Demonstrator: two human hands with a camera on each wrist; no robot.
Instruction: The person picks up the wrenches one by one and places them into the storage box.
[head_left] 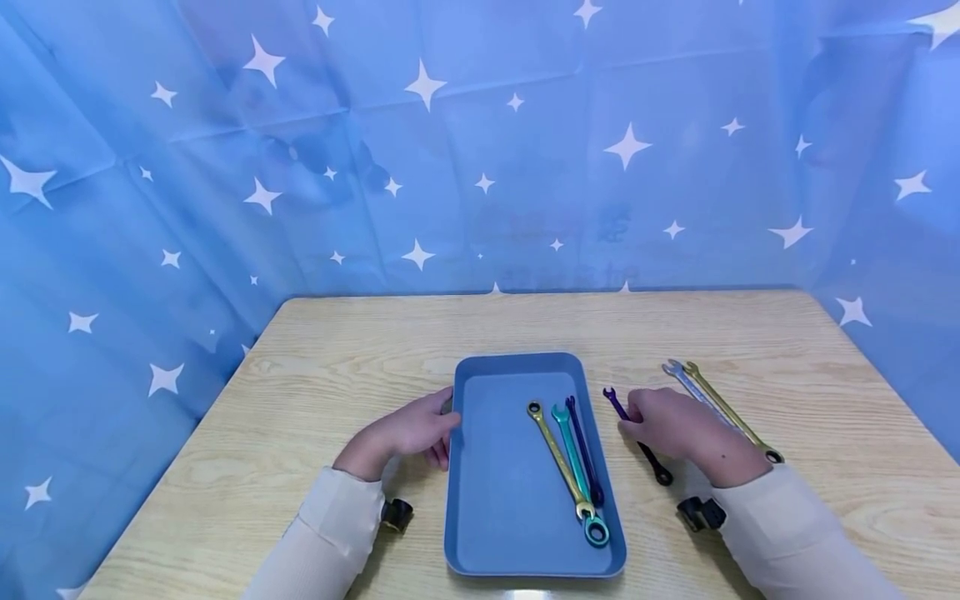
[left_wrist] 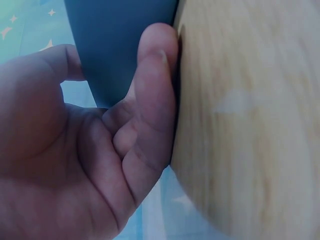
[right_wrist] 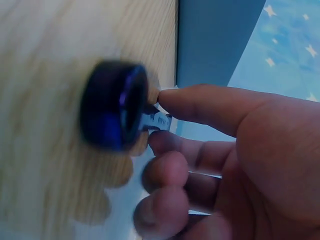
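Note:
My right hand [head_left: 671, 423] pinches a dark purple wrench [head_left: 617, 406] between thumb and index finger, just right of the tray. In the right wrist view the wrench's ring end [right_wrist: 112, 107] points toward the camera, blurred. At its left long side, the blue tray [head_left: 487, 533] is gripped by my left hand [head_left: 412, 433], the thumb at the rim and curled fingers [left_wrist: 155, 95] against the outer wall near the tabletop. Inside the tray, along its right side, lie a gold wrench [head_left: 553, 446], a teal wrench [head_left: 572, 454] and another purple wrench [head_left: 585, 450].
Right of my right hand, a silver wrench [head_left: 684, 379] and a second gold wrench [head_left: 723, 407] lie side by side on the wooden table [head_left: 360, 342], partly behind that hand. A blue star-patterned curtain [head_left: 480, 150] hangs behind the table and along both sides.

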